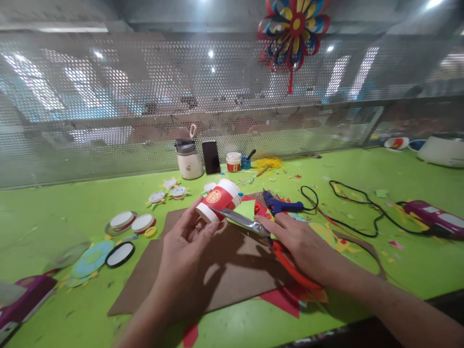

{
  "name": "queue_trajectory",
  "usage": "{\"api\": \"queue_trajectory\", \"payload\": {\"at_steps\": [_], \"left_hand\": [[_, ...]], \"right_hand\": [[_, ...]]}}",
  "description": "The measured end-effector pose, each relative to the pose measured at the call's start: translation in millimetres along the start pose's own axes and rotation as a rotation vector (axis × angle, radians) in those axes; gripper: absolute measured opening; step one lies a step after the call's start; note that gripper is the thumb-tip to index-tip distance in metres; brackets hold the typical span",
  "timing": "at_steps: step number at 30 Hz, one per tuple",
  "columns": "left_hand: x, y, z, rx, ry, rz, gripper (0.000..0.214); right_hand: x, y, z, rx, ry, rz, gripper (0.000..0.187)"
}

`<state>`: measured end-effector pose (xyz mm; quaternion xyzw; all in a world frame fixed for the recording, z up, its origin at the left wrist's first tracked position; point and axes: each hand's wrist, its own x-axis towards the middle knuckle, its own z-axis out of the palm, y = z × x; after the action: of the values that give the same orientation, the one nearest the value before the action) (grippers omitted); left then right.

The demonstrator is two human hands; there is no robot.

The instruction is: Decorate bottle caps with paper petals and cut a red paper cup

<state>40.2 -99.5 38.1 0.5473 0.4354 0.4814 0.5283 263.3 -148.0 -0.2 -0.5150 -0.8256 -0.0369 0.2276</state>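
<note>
Now, a red-and-white paper cup [219,197] is gripped by the curled left hand [186,244] above a brown cardboard sheet [217,280] on the green desk [65,210]; orange-handled metal scissors [258,228] are grasped by the right hand [300,241], blades at the cup's side

A flat, bright green surface [90,198] spreads from nine o'clock to three, its dark edge showing at four. Behind it, a grey perforated metal partition [232,92] spans ten to two o'clock, small round holes dotted with light. Slanted bright patches [337,75] show there at ten and two. Above lies a dim grey ceiling [188,24], with a glaring white lamp [434,4] at two.
</note>
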Motion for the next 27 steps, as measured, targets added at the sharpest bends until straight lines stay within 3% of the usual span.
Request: {"api": "queue_trajectory", "payload": {"at_steps": [6, 19, 27], "left_hand": [[4, 5, -5.5, -0.020, 0.028, 0.050, 0.056], [3, -6, -6.5, 0.018, 0.010, 0.068, 0.047], [-2, -7, 4.6, 0.011, 0.066, 0.161, 0.045]], "right_hand": [[0, -5, 1, 0.068, -0.069, 0.054, 0.045], [0, -7, -5, -0.022, -0.050, 0.042, 0.044], [3, -8, -4, 0.179, -0.074, 0.083, 0.041]]}}
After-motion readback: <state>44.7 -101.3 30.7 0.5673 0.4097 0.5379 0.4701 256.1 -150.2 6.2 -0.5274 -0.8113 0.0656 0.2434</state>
